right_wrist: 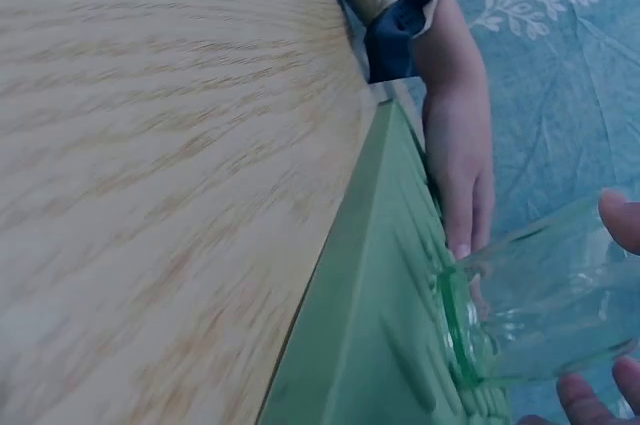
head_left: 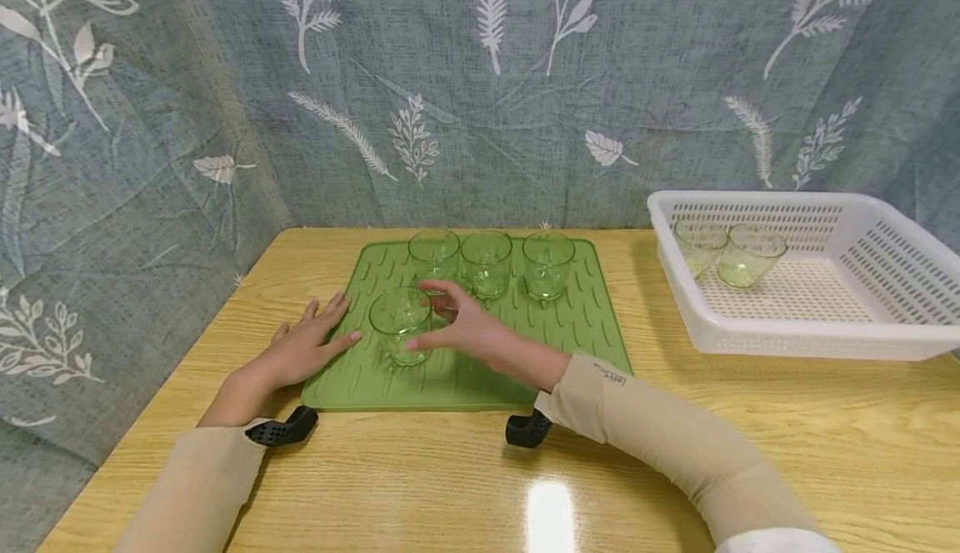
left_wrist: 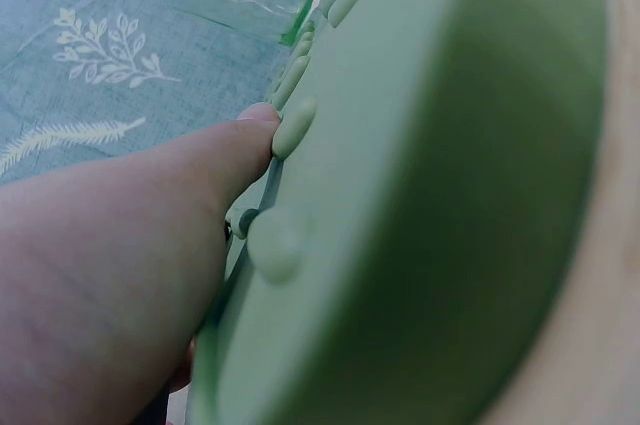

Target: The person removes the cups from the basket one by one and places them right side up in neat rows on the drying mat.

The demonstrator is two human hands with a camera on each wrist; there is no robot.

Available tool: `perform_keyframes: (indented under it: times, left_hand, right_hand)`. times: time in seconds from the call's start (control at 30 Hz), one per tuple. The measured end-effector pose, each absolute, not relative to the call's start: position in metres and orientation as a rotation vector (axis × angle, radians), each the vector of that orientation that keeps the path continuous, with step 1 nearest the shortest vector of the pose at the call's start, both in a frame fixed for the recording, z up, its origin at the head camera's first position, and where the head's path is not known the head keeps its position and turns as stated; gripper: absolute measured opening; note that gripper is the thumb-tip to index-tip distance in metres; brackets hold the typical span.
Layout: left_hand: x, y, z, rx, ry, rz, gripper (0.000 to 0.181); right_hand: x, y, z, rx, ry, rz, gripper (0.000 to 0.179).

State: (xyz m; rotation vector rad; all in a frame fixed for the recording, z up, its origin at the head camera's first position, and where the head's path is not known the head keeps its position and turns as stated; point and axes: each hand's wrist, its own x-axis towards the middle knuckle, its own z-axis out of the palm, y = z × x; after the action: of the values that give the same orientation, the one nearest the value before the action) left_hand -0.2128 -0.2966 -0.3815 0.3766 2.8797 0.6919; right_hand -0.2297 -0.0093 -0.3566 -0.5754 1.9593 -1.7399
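A green-tinted drinking glass [head_left: 401, 328] stands upright on the front left part of a green ribbed mat [head_left: 480, 390]. My right hand [head_left: 468, 328] holds it from the right, thumb across the front and a finger at the back of the rim. The right wrist view shows the glass [right_wrist: 545, 310] between thumb and fingers, its base at the mat. At the mat's left edge my left hand [head_left: 303, 349] rests with fingers spread, its thumb [left_wrist: 245, 145] on the mat's ribs. Behind, three matching glasses, left [head_left: 435, 257], middle [head_left: 486, 265] and right [head_left: 548, 268], stand in a row.
A white perforated plastic basket [head_left: 817, 336] sits on the right of the wooden table [head_left: 420, 486]. Inside its left end are two more green glasses, one [head_left: 697, 244] partly behind the other [head_left: 750, 254]. A blue-grey leaf-patterned curtain [head_left: 465, 144] hangs along the back and left.
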Motion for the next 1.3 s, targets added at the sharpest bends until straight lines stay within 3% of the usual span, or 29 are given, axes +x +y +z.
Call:
perform_keyframes:
  times: [0.87, 1.3]
  left_hand:
    - [-0.211, -0.295, -0.379, 0.378, 2.866, 0.717, 0.084]
    - [-0.213, -0.298, -0.381, 0.378, 2.871, 0.702, 0.084]
  right_hand:
    - [-0.226, 0.071, -0.323, -1.084, 2.163, -1.666, 0.058]
    - [-0.232, 0.113, -0.293, -1.070, 2.338, -1.682, 0.047]
